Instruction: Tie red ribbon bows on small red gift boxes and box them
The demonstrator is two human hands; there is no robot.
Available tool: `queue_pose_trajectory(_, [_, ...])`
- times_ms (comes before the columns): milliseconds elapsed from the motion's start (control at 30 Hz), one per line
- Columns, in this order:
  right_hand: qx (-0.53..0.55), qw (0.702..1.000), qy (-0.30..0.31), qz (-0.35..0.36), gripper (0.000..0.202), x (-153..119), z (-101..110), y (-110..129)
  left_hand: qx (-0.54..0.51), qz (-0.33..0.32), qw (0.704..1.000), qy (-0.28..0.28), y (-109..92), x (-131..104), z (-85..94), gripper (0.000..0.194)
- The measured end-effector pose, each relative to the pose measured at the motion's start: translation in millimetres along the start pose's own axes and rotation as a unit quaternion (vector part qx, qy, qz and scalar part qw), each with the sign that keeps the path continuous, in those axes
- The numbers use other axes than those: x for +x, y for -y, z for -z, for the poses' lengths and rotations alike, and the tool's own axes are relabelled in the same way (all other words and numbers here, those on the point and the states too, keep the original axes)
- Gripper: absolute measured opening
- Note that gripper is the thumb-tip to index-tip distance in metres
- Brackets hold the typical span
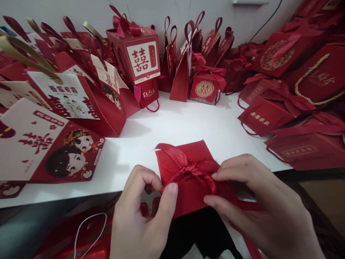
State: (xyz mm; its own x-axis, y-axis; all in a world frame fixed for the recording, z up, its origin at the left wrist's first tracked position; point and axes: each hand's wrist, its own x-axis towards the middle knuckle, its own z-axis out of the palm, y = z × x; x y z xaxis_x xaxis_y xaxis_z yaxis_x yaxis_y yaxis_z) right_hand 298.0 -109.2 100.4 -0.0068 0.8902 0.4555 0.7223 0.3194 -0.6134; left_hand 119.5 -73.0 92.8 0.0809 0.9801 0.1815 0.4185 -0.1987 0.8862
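A red gift box [187,203] lies at the front edge of the white table, its near part over the edge. A shiny red ribbon bow [188,168] is tied across its top, with one tail pointing to the far left. My left hand [142,212] pinches the bow's left loop between thumb and forefinger at the box's left side. On the right, my right hand [265,201] has thumb and fingers closed around the right loop. Part of the box's right side is hidden behind that hand.
Red and white gift boxes [67,97] with strap handles crowd the left. A larger box [141,57] stands at the back among several more. Bow-topped red boxes [269,111] are stacked at the right. A white cord [90,216] hangs below the white table [183,122].
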Motion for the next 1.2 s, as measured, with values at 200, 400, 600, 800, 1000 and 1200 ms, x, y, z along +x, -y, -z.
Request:
queue_pose_trajectory(200, [0.013,0.998,-0.061,-0.008,0.006,-2,-9,-3,-0.060,0.028,0.997,0.032,-1,-1,0.3,0.014])
queue_pose_trajectory(400, [0.043,0.994,-0.089,-0.036,0.009,-10,-12,-11,-0.172,0.068,0.980,0.075,9,1,4.8,0.013])
queue_pose_trajectory(600, [0.074,0.989,-0.095,-0.087,0.006,-11,-15,-10,-0.247,0.080,0.960,0.101,21,4,3.4,0.015])
queue_pose_trajectory(800, [0.096,0.986,-0.084,-0.108,0.005,-9,-12,-13,-0.304,0.108,0.937,0.131,28,7,3.2,0.018])
queue_pose_trajectory(1000, [0.091,0.984,-0.090,-0.122,0.007,-10,-12,-14,-0.352,0.148,0.912,0.148,30,13,2.2,0.023])
queue_pose_trajectory(1200, [0.097,0.982,-0.099,-0.130,0.009,-11,-12,-16,-0.355,0.155,0.910,0.151,31,16,-0.3,0.026])
